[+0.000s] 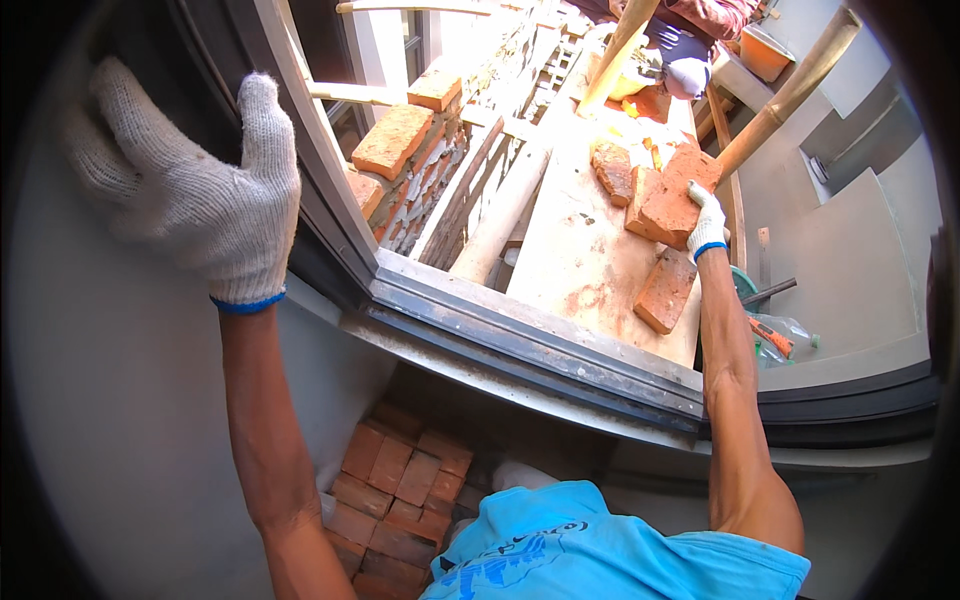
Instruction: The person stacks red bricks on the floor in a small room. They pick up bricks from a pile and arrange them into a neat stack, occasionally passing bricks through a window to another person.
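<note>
My left hand point(205, 180), in a white knit glove with a blue cuff, is raised with its fingers apart against the wall and dark window frame point(315, 190). It holds nothing. My right hand point(706, 218), gloved the same way, reaches out through the window opening and grips a red brick point(675, 205) at its right side. Its thumb shows on top, while the other fingers are hidden. Beside that brick lies a broken brick piece point(611, 172). Another whole brick point(664, 290) rests nearer on the wooden plank point(570, 265).
Indoors, below the sill point(520, 335), stand several stacked bricks point(405, 485). Outside, a partly laid brick wall point(425, 165) is at left. Bamboo poles point(790, 95) cross the scaffold. Another person point(690, 45) is at the far end, near an orange container point(766, 52). Plastic bottles point(790, 335) lie at right.
</note>
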Demonstrator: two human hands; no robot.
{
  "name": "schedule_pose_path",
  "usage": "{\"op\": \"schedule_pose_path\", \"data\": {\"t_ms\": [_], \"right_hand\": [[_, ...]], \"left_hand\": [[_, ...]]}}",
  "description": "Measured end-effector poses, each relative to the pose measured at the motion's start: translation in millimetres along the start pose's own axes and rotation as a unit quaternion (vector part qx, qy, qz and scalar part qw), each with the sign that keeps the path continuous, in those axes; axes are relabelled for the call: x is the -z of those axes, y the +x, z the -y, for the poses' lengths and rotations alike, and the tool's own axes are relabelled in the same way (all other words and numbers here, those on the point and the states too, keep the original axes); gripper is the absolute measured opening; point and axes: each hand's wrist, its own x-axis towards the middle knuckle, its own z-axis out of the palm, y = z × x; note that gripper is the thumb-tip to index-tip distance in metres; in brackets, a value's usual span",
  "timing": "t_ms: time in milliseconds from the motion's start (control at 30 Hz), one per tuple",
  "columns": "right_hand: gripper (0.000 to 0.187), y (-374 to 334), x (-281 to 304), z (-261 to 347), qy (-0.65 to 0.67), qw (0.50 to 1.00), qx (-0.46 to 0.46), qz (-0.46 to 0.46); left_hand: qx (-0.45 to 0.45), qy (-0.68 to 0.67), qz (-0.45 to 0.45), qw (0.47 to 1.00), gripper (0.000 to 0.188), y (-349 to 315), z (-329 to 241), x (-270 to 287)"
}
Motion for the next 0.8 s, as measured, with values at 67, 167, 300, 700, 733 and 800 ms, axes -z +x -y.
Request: {"op": "schedule_pose_path", "data": {"t_ms": [67,167,300,700,733,800], "right_hand": [[0.087,8,-5,-12,-0.292,0.952,0.092,-0.018],[0.113,13,-26,-26,-0.749,0.649,0.083,-0.103],[0.114,-13,-83,-26,-0.787,0.601,0.085,-0.106],[0.111,-43,-73,-49,-0.824,0.551,0.094,-0.095],[0.11,-45,-70,-51,-0.823,0.549,0.115,-0.087],[0.108,-58,-77,-53,-0.84,0.517,0.149,-0.074]], "left_hand": [[0.002,0.006,0.006,1.0,0.09,1,0,0],[0.004,-0.01,0.016,1.0,0.09,1,-1,1],[-0.025,-0.064,0.021,0.997,0.081,-5,12,-6],[-0.069,-0.017,-0.017,0.997,0.08,1,12,-7],[-0.043,-0.033,-0.015,0.998,0.08,-2,8,-9],[-0.021,-0.051,-0.013,0.998,0.079,-1,6,-9]]}}
